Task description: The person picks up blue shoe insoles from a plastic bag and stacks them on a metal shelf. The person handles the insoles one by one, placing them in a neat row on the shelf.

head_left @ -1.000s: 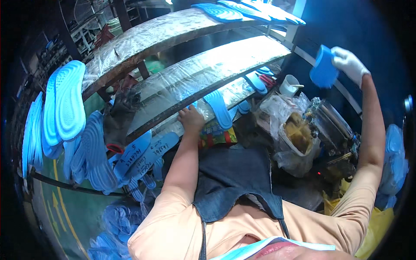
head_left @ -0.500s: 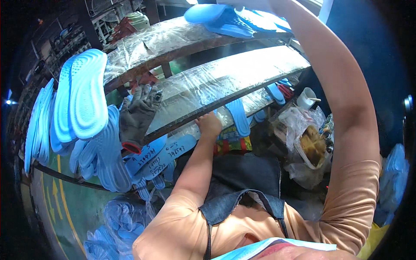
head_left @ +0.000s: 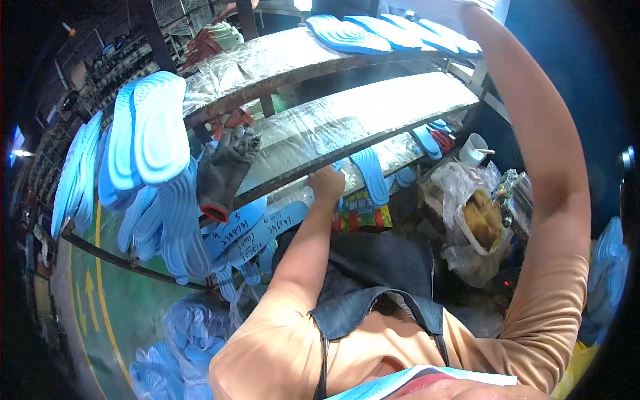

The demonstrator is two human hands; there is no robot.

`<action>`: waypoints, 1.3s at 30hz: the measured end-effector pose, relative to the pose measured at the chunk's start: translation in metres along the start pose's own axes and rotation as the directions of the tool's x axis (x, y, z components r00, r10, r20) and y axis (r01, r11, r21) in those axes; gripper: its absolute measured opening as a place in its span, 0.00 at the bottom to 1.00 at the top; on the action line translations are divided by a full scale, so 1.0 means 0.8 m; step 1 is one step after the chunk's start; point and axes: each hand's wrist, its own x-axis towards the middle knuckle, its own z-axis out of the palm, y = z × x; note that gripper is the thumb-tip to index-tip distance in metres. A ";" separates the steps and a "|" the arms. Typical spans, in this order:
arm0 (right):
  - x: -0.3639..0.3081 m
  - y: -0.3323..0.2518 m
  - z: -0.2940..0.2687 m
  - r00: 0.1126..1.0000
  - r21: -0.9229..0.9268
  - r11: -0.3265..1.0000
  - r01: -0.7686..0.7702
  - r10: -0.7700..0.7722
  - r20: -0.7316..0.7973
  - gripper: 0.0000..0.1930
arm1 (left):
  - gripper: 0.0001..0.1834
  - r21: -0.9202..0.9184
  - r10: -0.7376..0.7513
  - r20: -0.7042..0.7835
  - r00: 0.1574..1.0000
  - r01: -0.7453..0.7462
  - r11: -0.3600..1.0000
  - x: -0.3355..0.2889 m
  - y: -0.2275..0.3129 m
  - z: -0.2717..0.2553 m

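A: Materials first?

B: Blue insoles point(head_left: 350, 35), moulded with concentric ridges, side by side at the right end of the top shelf point(head_left: 243, 65). Creased, shiny clear film covers its board. A second stack point(head_left: 160, 130) overhangs the left end, edges rounded. Below that stack, a dark grey work glove point(head_left: 225, 170) with a red cuff.

A: Hands?

B: Right hand point(head_left: 440, 9) is up by the insole row (a pale blur in the glare); cannot tell whether wide, narrow or holding anything. Left hand point(head_left: 327, 183), bare, bends at the front edge of the middle shelf point(head_left: 373, 107); fingertips hidden, grip uncertain.

A: Containers?

B: White cup point(head_left: 472, 151), thin stick poking out. Near it, a crumpled clear bag point(head_left: 460, 183) around a brownish-yellow mass point(head_left: 481, 219), kind unclear. Lower left, filmy bags point(head_left: 190, 323) bulge with blue pieces.
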 end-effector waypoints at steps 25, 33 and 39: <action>-0.463 0.079 -0.089 0.854 0.166 0.841 -0.515 0.520 0.017 0.15 | 0.41 -0.599 0.886 0.401 0.232 0.798 0.062 -0.262 0.273 -0.126; -0.504 0.109 -0.070 0.818 0.066 0.820 -0.569 0.556 0.148 0.19 | 0.28 -0.405 0.886 0.459 0.070 0.903 0.139 -0.309 0.347 -0.064; -0.509 0.163 0.008 0.848 0.013 0.866 -0.499 0.486 0.211 0.16 | 0.22 -0.448 0.749 0.651 0.123 0.858 0.249 -0.279 0.336 -0.025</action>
